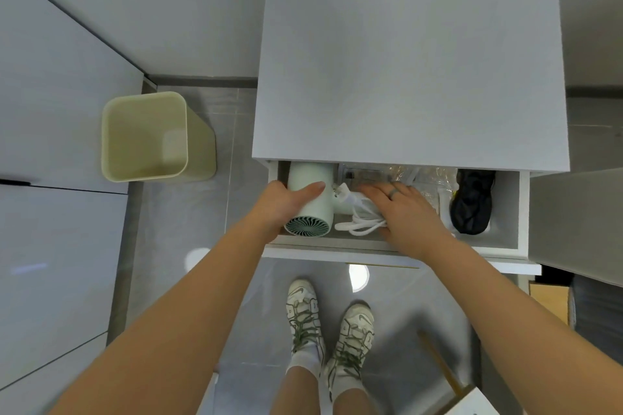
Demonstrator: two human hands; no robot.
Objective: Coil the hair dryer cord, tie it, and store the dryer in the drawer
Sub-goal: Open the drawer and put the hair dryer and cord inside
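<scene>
**A:** Head view, the only one I have. Which step do you make this?

**B:** Storing, I judge. The mint-green hair dryer (pixel 308 199) lies in the open drawer (pixel 488 241), at its left end. The white cord (pixel 362 217) sits in a looped bundle just right of the barrel, with the plug (pixel 340 194) on top. I cannot tell whether a tie holds the loops.

**A:** Hands?

**B:** The left hand (pixel 286 195) grips the barrel, thumb across its top. The right hand (pixel 401 209) lies flat on the cord bundle, fingers straight and spread, pressing rather than pinching.

**A:** Which way does the dryer point?

**B:** Its long axis runs front to back. The finned intake grille faces me at the drawer's front, and the nozzle end goes under the cabinet top (pixel 411 61), out of my sight. The handle branches right, mostly under the cord and hand.

**A:** Next move?

**B:** I would let go with both hands, taking care the loops do not spring up, then lift clear and push the drawer in. The clear packets (pixel 421 178) and a black bundle (pixel 472 205) fill the right side, so the cord must stay low and left.
</scene>
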